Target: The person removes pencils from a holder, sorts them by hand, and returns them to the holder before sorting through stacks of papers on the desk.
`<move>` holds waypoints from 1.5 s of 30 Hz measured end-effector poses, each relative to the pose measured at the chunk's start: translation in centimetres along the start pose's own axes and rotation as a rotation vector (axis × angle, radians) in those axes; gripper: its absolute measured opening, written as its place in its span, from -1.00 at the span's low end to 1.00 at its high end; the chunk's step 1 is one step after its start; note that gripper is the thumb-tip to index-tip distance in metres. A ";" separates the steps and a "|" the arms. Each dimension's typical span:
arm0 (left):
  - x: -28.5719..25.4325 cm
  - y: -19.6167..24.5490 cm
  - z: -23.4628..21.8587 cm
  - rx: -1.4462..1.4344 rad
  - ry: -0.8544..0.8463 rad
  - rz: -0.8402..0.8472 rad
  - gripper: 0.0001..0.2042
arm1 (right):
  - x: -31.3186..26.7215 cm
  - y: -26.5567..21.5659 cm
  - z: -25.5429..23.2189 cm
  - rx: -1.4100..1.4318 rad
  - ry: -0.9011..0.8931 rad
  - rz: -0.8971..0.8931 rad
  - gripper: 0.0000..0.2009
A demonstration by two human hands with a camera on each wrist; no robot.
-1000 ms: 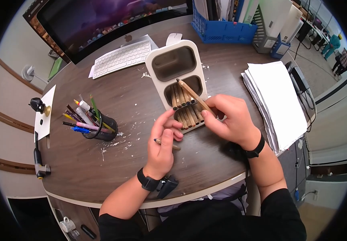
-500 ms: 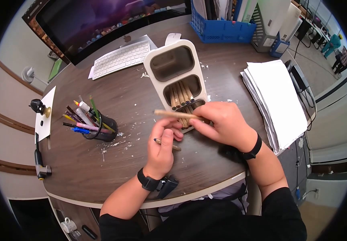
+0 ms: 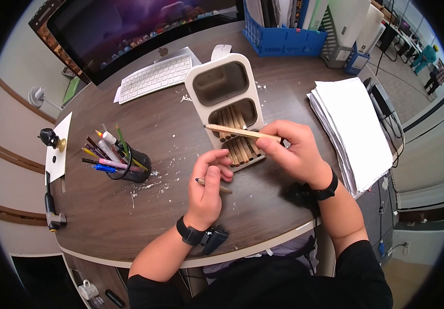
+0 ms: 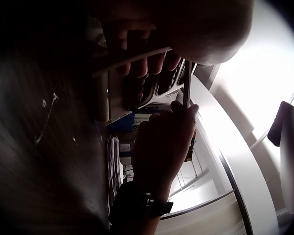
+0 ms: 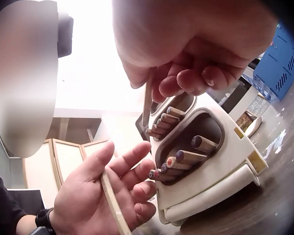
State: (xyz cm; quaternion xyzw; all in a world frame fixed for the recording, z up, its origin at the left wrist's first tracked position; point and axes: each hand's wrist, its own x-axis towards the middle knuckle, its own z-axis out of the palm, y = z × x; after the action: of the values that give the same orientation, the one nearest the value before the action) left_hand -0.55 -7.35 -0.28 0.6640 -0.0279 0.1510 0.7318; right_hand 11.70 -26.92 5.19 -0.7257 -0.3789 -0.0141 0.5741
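Observation:
A pale tray (image 3: 257, 91) with rounded compartments holds several wooden pencils (image 3: 238, 150) in its two nearer compartments; the far one has none. The right hand (image 3: 295, 149) pinches a wooden pencil (image 3: 237, 132) between thumb and fingers above the tray, its dark tip pointing left. Just left of the tray's near end, the left hand (image 3: 206, 193) has a shorter pencil (image 3: 224, 189) held under its thumb across the palm, fingers loosely bent. In the right wrist view that pencil (image 5: 112, 203) lies along the left palm (image 5: 83, 196).
A black mesh cup (image 3: 138, 172) of pens stands on the left, with white scraps (image 3: 152, 180) around it. Behind are a keyboard (image 3: 155, 73), a mouse (image 3: 221, 50) and a monitor (image 3: 145, 31). A paper stack (image 3: 353, 129) lies right, a blue basket (image 3: 289, 41) at the back.
The right hand's pencil swung from pointing away to pointing left, dipped toward the left hand, then rose back over the tray. The left hand has stayed almost still with its pencil.

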 end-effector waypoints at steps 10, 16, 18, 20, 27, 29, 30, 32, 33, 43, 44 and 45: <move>0.0 0.0 0.1 -0.067 0.025 -0.013 -0.59 | 0.2 1.2 -1.3 0.535 -0.032 0.334 -0.73; -0.1 -0.2 0.1 -0.081 0.029 -0.021 -0.60 | 0.3 1.1 -0.7 0.458 -0.015 0.353 -0.73; -0.1 -0.2 0.1 -0.085 0.021 -0.020 -0.60 | 0.3 0.9 -1.0 0.617 -0.100 0.420 -0.72; -0.1 -0.1 0.0 -0.082 0.024 -0.018 -0.60 | 0.4 1.1 -0.8 0.639 -0.084 0.413 -0.72; -0.1 -0.1 0.1 -0.083 0.026 -0.020 -0.61 | 0.5 1.4 -0.9 0.669 0.024 0.451 -0.69; 0.0 -0.1 0.0 -0.064 0.021 -0.014 -0.60 | 0.5 1.6 -0.7 0.598 0.044 0.426 -0.69; -0.1 -0.1 0.0 -0.063 0.022 -0.014 -0.60 | 0.5 1.7 -0.5 0.530 0.062 0.403 -0.68; -0.1 -0.1 0.2 -0.088 0.039 -0.023 -0.60 | 0.4 1.3 -0.3 0.518 0.065 0.427 -0.68; 0.0 0.0 0.2 -0.089 0.038 -0.022 -0.60 | 0.5 1.1 -0.3 0.504 0.064 0.449 -0.68; 0.0 -0.1 0.1 -0.083 0.025 -0.016 -0.60 | 0.4 0.6 -1.1 0.475 0.143 0.436 -0.72; 0.0 -0.1 0.0 -0.083 0.025 -0.016 -0.60 | 0.2 0.6 -1.6 0.237 0.173 0.282 -0.75; -0.1 -0.1 0.0 -0.082 0.029 -0.015 -0.60 | 0.1 0.6 -1.8 0.000 0.199 0.125 -0.78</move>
State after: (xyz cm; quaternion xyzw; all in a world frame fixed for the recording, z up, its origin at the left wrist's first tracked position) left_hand -0.58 -7.39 -0.44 0.6314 -0.0184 0.1537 0.7598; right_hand 12.87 -28.43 5.34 -0.7428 -0.2741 -0.0501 0.6087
